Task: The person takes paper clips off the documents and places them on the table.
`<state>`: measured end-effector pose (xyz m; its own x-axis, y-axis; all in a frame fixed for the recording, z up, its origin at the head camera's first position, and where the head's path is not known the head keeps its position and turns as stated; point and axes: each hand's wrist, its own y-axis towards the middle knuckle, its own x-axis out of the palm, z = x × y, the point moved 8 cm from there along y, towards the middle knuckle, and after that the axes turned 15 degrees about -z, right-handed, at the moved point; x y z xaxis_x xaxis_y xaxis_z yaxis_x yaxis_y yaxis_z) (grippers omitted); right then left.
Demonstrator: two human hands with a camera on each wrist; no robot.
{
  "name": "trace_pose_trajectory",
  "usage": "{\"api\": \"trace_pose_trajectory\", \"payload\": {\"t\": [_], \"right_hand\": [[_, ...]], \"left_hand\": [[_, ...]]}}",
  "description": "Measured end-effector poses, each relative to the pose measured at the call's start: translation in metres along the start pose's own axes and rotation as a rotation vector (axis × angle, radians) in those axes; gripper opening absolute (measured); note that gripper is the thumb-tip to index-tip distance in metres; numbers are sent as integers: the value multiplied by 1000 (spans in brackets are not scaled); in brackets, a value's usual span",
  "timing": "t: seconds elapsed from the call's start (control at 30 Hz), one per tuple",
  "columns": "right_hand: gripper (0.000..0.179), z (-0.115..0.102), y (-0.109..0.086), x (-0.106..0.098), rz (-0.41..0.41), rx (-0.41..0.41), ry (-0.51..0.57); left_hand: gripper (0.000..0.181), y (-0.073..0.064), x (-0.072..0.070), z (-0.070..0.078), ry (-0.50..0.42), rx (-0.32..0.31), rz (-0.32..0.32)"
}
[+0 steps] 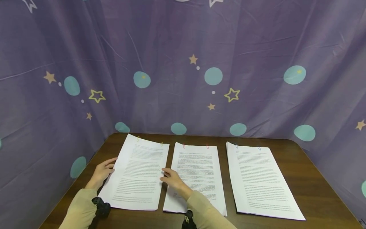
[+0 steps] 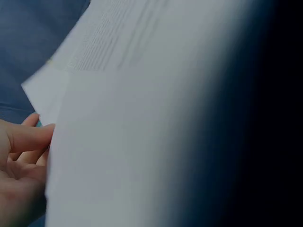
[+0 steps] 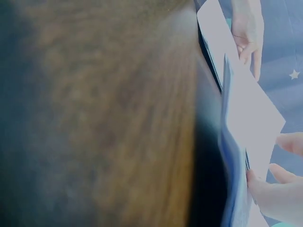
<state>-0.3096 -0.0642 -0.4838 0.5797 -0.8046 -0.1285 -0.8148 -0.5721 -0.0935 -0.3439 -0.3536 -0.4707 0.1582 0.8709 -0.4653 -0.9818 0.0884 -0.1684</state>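
Note:
A paper stack [image 1: 137,175] with printed text and two yellow paper clips [image 1: 138,139] along its top lies on the left of the table. My left hand [image 1: 103,170] is at its left edge; in the left wrist view the thumb [image 2: 40,137] meets the sheet's edge, with the other fingers partly hidden behind. From the right, my right hand [image 1: 173,180] reaches over the middle stack [image 1: 197,165], its fingertips at the left stack's right edge. The right wrist view shows that hand's fingers [image 3: 284,175] spread apart beside the paper.
Pink paper clips [image 1: 207,147] mark the middle stack. A third stack [image 1: 260,181], with blue clips [image 1: 259,148], lies to the right. All three are on a dark wooden table [image 1: 320,197]. A purple curtain [image 1: 177,105] hangs close behind the table.

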Motion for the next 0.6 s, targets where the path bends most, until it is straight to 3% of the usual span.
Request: {"api": "trace_pose_trajectory", "payload": {"t": [0.27, 0.43, 0.6], "right_hand": [[44, -2, -2, -5, 66, -31, 65], [46, -3, -6, -8, 89, -48, 115], [43, -1, -9, -16, 134, -15, 126]], "left_hand": [[50, -7, -4, 6, -165, -2, 88], [48, -11, -2, 12, -220, -4, 125], [48, -15, -2, 17, -247, 12, 151]]}}
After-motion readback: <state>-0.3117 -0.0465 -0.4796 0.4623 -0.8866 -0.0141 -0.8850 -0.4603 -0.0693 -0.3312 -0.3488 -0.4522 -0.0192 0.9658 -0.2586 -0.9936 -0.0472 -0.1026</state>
